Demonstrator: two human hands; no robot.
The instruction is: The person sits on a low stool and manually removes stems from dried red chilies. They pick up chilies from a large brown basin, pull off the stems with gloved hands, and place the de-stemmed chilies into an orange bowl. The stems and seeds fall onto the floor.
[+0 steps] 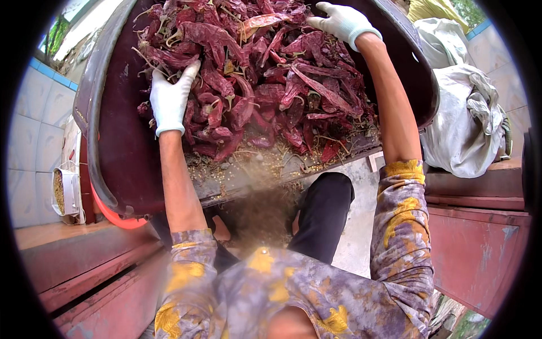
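A heap of dried red chili peppers (262,91) with stems lies in a dark maroon open-fronted tub (127,178) before me. My left hand (169,99), in a white knitted glove, reaches into the heap's left side. Its thumb is spread from the fingers, whose tips are hidden among peppers, so a grip cannot be made out. At the upper right, my right hand (342,24), gloved alike, touches the peppers with thumb and fingers apart. Pale seeds and stem bits (224,176) cover the tub's front lip. Brownish dust or debris blurs the space below it.
White woven sacks (459,127) stand at the right on a ledge above a red panel (470,254). On the left are an orange-red basin (116,216), partly under the tub, and a small white container (70,193) of grainy material. My knees (326,212) are below the lip.
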